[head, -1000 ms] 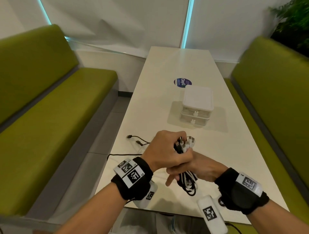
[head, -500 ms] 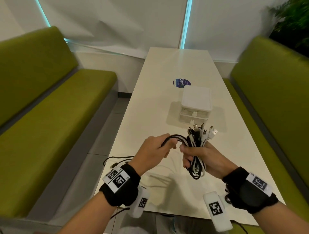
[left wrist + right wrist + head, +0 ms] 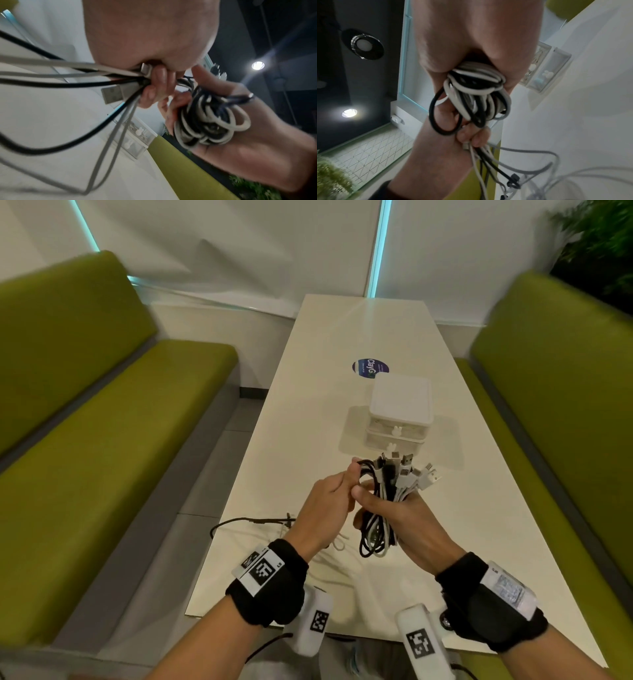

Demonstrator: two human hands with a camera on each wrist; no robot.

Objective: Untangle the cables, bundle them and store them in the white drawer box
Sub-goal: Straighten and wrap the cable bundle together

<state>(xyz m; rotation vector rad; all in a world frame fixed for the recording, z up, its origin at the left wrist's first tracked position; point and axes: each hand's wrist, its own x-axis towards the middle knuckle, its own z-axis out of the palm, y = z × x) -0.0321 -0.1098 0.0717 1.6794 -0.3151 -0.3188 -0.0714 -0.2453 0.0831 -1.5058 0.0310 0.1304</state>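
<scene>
My right hand point(image 3: 387, 501) grips a folded bundle of black and white cables point(image 3: 380, 529), held upright above the table with its plugs point(image 3: 407, 470) fanning out on top and loops hanging below. The same cable bundle point(image 3: 474, 94) fills the right wrist view. My left hand point(image 3: 334, 494) is pressed against the right one and grips several loose cable strands point(image 3: 85, 75), among them a USB plug point(image 3: 113, 93). These strands trail down to the table point(image 3: 308, 405). The white drawer box point(image 3: 399, 412) stands beyond my hands with both drawers pushed in.
A black cable point(image 3: 246, 522) lies over the table's left edge near my left wrist. A round blue sticker point(image 3: 370, 368) is on the table behind the box. Green benches point(image 3: 102, 440) run along both sides, and a plant point(image 3: 603, 244) is at the far right.
Both hands have risen and moved toward the drawer box with the bundle. The left hand, apart from the right half a second ago, has come back against it.
</scene>
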